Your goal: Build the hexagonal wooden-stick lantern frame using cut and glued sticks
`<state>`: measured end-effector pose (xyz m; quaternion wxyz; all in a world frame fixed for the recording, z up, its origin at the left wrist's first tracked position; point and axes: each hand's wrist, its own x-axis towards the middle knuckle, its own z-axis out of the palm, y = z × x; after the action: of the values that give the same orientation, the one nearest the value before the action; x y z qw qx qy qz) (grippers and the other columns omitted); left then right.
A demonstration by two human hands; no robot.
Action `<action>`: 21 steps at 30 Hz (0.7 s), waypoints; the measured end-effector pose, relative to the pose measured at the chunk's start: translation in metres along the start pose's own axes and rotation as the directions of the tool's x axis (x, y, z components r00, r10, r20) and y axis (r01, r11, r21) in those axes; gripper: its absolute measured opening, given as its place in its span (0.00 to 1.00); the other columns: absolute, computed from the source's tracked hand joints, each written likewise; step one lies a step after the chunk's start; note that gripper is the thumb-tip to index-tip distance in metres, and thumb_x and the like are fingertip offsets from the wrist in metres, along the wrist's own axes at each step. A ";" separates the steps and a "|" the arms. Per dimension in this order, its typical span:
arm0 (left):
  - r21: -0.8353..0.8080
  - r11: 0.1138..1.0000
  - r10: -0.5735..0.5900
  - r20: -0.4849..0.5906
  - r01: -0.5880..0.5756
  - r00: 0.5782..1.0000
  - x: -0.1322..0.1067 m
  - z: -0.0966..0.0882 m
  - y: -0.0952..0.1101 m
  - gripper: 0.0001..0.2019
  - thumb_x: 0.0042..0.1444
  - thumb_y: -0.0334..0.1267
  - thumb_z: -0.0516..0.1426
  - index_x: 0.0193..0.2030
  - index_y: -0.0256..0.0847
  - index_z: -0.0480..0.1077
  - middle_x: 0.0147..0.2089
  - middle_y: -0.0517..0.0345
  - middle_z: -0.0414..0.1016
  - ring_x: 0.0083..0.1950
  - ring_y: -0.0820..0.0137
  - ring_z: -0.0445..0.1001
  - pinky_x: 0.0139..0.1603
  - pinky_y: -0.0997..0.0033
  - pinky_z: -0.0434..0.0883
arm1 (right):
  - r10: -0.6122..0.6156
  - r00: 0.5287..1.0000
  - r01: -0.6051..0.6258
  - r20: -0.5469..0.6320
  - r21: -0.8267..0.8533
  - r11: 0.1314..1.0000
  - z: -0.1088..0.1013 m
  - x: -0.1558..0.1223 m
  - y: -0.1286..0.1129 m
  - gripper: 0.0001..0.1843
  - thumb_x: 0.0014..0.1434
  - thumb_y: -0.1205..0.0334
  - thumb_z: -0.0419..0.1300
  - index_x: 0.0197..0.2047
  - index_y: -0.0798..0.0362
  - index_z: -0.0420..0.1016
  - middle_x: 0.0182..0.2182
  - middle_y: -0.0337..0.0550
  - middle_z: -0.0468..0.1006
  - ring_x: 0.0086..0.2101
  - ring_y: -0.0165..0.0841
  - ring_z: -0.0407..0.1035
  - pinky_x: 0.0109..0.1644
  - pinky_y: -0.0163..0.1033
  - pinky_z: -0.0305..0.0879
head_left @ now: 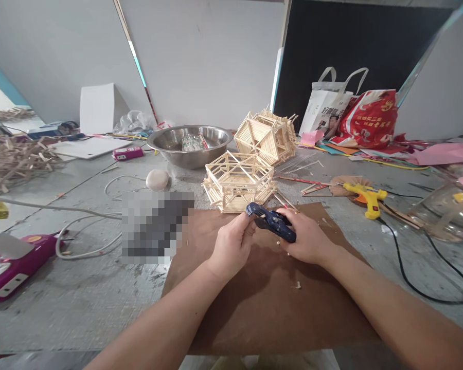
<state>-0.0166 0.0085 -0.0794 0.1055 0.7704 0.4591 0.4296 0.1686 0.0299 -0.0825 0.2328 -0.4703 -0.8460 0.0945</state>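
Blue hand tool [274, 223], gripped by the right hand [303, 235] above a brown sheet [270, 303].
The left hand [232, 240] pinches what seems a pale stick [261, 216], mostly hidden, at the tool's tip; "好" starts the lettering on a white bag [318, 103] (characters on a red bag [370, 115] blur), and pixelation masks part of the surface [100, 293].

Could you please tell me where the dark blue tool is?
In the head view, the dark blue tool is right of centre, in the right hand beside the left hand, over the brown sheet.
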 end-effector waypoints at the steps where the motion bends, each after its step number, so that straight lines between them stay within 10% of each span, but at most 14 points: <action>1: 0.003 1.000 0.003 0.000 -0.003 1.000 0.000 0.000 0.000 0.09 0.57 0.32 0.44 0.36 0.37 0.65 0.25 0.59 0.67 0.26 0.75 0.67 0.27 0.78 0.64 | 0.005 1.000 -0.005 0.005 0.002 1.000 0.000 0.000 0.000 0.28 0.41 0.67 0.54 0.49 0.56 0.59 0.42 0.49 0.70 0.40 0.40 0.65 0.42 0.43 0.60; 21: 0.004 1.000 0.003 -0.016 -0.003 1.000 0.001 0.000 0.001 0.09 0.57 0.34 0.44 0.27 0.39 0.58 0.23 0.61 0.65 0.23 0.77 0.65 0.24 0.80 0.62 | 0.032 0.999 -0.028 0.034 -0.099 0.995 -0.003 -0.001 -0.003 0.21 0.42 0.65 0.53 0.43 0.54 0.63 0.37 0.47 0.73 0.37 0.40 0.67 0.38 0.41 0.59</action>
<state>-0.0159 0.0087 -0.0780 0.0996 0.7678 0.4597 0.4349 0.1684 0.0275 -0.0790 0.1927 -0.4920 -0.8466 0.0646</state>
